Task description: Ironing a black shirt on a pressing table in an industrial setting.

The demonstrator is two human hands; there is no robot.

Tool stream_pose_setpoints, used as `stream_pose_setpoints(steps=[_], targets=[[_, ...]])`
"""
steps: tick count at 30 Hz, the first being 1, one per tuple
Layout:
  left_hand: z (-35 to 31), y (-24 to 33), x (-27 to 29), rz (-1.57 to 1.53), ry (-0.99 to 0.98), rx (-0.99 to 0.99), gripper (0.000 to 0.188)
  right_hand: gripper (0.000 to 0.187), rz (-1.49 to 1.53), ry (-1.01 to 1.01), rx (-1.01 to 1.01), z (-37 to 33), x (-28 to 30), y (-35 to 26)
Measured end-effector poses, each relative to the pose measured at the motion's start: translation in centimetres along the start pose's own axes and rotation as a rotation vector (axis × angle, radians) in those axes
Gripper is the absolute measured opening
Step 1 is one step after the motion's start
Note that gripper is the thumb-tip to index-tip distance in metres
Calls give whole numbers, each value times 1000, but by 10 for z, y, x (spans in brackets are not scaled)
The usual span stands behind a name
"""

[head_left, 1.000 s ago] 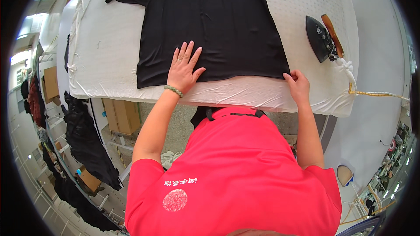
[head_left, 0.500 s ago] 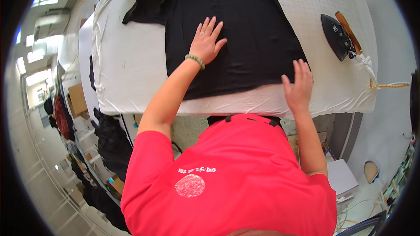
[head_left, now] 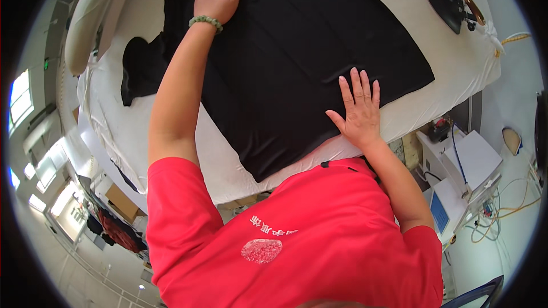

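Head view: black garment (head_left: 291, 51) lies flat across the middle of the table (head_left: 462, 63), hem toward the near edge, one sleeve (head_left: 142, 68) out toward the left edge. Upper part runs out of frame.

Left hand (head_left: 218, 1) palm down on the garment well in from the hem, fingers slightly apart, thumb out, pinching nothing; tips at the frame limit. Right hand (head_left: 361, 118) flat at the hem by the near edge, fingers fanned over the cloth, no pinch; palm pressure can't be told.

Iron (head_left: 442, 3) near the right edge, apart from the garment.

Handling, my read: light, soft, limp, probably slippery; wrinkles easily. Best hold: both hem corners, or spread palms.
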State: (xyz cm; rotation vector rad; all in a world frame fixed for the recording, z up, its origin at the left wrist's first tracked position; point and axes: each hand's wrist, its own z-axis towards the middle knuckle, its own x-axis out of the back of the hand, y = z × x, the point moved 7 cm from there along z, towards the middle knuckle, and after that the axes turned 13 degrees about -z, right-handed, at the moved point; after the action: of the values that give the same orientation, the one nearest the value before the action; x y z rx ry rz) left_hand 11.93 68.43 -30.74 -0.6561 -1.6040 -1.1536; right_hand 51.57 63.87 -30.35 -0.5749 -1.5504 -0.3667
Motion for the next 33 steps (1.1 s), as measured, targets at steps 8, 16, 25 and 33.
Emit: stream_pose_setpoints(steps=[8, 16, 25, 33], targets=[[-9, -16, -3, 228, 420, -361, 60, 69, 58, 88, -31, 2, 20, -4], [-16, -11, -2, -322, -34, -14, 44, 32, 1091, -126, -970, -97, -6, 38], [-14, -21, -10, -653, -452, 288, 42, 23, 1511, -244, -1091, -100, -27, 11], [-17, -22, -5, -541, -550, 298, 45, 24, 1397, -475, -1008, -89, -26, -12]])
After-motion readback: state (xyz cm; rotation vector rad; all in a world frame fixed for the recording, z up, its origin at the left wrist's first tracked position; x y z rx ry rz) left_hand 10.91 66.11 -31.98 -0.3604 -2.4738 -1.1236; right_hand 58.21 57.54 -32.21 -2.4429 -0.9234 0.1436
